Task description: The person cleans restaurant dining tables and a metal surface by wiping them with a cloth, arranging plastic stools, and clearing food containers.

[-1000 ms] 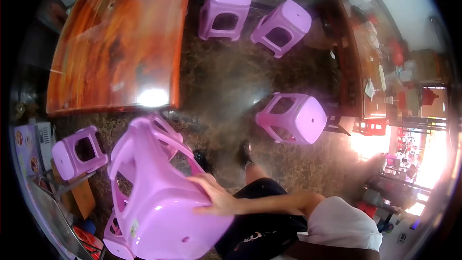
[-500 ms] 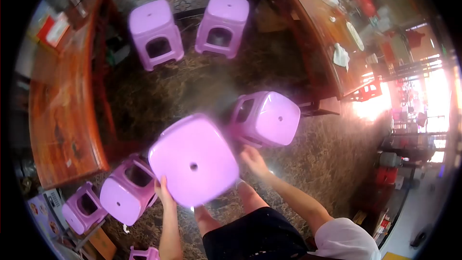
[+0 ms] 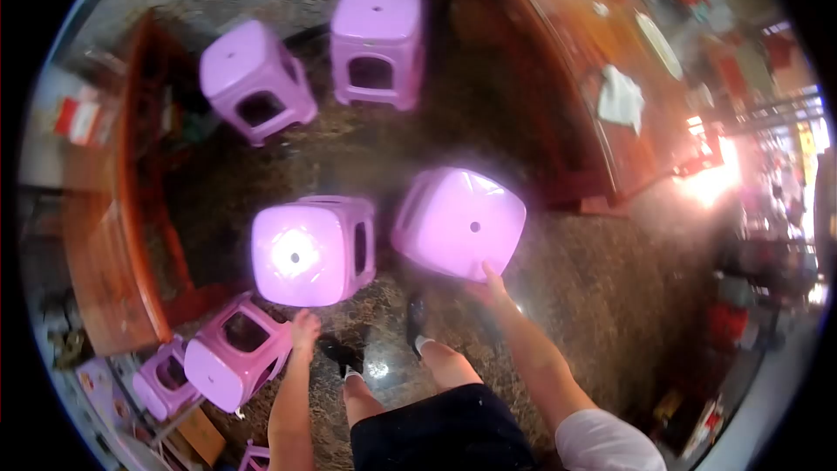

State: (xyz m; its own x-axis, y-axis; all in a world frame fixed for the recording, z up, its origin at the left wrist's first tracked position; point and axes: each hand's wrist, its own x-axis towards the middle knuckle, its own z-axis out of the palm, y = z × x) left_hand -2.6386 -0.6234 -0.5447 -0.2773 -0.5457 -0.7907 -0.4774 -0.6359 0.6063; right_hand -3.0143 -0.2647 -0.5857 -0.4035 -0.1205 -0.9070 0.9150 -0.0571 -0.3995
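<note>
My right hand (image 3: 492,288) grips the near edge of a pink plastic stool (image 3: 471,209), its thumb on the seat top and its fingers under the rim. The stool's seat is tilted towards me. Left of it, another pink stool (image 3: 301,253) stands on the floor with light glaring off its seat. Just below that seat's near edge is my left hand (image 3: 304,330), apart from the stool and holding nothing, its fingers slightly blurred and loosely spread. My shoes and legs show between the two arms.
Two pink stools (image 3: 376,44) stand by the patterned wall. More stools (image 3: 218,371) cluster at the lower left. Wooden tables flank the floor: one on the left (image 3: 109,253), one on the right (image 3: 567,17) bearing a white cloth (image 3: 620,98).
The stool my left hand gripped now stands on the floor, further away, and that hand has let go. My right hand has moved onto the right stool and taken its edge.
</note>
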